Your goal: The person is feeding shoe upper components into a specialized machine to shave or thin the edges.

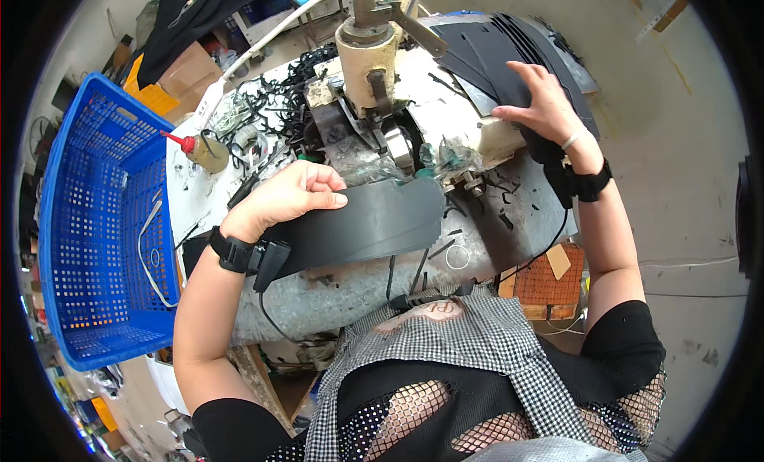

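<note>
A few long black flat strips [382, 215], overlapping and rounded at the far end, lie across the front of a cream bench machine [367, 60]. My left hand [290, 193] grips them near their left end, thumb on top and fingers curled; their underside is hidden. Over at the right, my right hand [545, 104] is open, its thumb spread from the fingers. It hovers at or just above a fanned stack of black sheets [477, 52]; I cannot tell whether it touches them. Crumpled greenish clear plastic [454, 158] sits by the machine's metal roller [396, 148].
At the left stands a large blue plastic basket [103, 231]. Beside it on the table is a small bottle with a red nozzle [208, 153]. Black trimmings [278, 104] heap behind the machine, and more scraps litter the metal worktop [509, 199]. A white cable [270, 40] crosses the back.
</note>
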A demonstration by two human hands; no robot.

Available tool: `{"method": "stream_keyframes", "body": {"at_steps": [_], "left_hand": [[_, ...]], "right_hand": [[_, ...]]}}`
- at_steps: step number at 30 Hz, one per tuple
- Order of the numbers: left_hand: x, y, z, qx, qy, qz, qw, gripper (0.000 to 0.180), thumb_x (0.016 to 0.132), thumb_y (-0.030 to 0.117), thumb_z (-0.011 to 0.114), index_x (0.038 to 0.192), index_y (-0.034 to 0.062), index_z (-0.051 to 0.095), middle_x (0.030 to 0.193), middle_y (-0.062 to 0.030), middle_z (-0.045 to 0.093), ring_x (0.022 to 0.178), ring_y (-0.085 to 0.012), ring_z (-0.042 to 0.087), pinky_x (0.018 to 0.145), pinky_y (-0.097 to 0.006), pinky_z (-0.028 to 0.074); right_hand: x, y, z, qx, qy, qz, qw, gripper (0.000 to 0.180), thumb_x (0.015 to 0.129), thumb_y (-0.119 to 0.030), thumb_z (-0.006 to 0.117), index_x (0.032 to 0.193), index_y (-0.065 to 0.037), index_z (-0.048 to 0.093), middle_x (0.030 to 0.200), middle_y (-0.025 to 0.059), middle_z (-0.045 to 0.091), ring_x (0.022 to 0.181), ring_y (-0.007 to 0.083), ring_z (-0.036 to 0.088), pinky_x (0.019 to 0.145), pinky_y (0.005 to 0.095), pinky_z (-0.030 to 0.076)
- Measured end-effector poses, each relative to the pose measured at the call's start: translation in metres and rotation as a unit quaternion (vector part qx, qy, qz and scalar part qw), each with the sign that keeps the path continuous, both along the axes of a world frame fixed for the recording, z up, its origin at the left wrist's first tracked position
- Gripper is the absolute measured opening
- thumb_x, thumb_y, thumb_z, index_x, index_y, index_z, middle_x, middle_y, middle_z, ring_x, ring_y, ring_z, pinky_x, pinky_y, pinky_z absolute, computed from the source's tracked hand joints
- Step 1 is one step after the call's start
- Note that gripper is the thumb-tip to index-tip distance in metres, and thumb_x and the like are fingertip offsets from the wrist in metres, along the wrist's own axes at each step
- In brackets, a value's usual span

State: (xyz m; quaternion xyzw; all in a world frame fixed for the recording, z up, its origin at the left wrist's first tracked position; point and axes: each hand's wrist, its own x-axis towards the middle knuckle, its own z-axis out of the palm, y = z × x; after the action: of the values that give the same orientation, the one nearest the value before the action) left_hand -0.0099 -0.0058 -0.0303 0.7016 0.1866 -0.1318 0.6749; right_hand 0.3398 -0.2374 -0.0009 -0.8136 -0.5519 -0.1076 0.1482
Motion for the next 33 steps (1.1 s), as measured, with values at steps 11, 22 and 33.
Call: {"method": "stream_keyframes", "body": {"at_steps": [11,22,33], "left_hand": [[-0.002,-0.003,0.0,-0.016,-0.003,0.001,1.0,0.013,0.087,0.01,0.066,0.093,0.0002,0.061,0.08,0.0006,0.065,0.071,-0.0034,0.059,0.067,-0.018,0.047],[-0.001,-0.006,0.005,-0.018,-0.007,-0.003,1.0,0.013,0.087,0.012,0.066,0.092,0.001,0.06,0.079,0.002,0.064,0.07,-0.0021,0.057,0.066,-0.017,0.045],[0.004,-0.008,0.001,-0.02,-0.003,-0.012,1.0,0.014,0.087,0.013,0.066,0.092,0.0015,0.06,0.079,0.0023,0.063,0.071,-0.0019,0.057,0.066,-0.017,0.045]], "right_hand": [[0.008,0.007,-0.03,0.016,-0.054,-0.07,0.996,0.054,0.074,-0.037,0.072,0.118,-0.008,0.058,0.114,0.0143,0.056,0.107,0.0336,0.052,0.093,0.0414,0.043],[-0.016,0.003,-0.017,0.074,-0.061,-0.025,0.995,0.046,0.075,-0.028,0.073,0.114,-0.008,0.06,0.114,0.0131,0.056,0.109,0.0317,0.052,0.093,0.0404,0.043],[-0.026,-0.005,-0.019,0.092,-0.029,0.003,0.995,0.029,0.077,-0.023,0.071,0.1,-0.006,0.065,0.101,0.0111,0.061,0.098,0.0306,0.057,0.085,0.0391,0.046]]}}
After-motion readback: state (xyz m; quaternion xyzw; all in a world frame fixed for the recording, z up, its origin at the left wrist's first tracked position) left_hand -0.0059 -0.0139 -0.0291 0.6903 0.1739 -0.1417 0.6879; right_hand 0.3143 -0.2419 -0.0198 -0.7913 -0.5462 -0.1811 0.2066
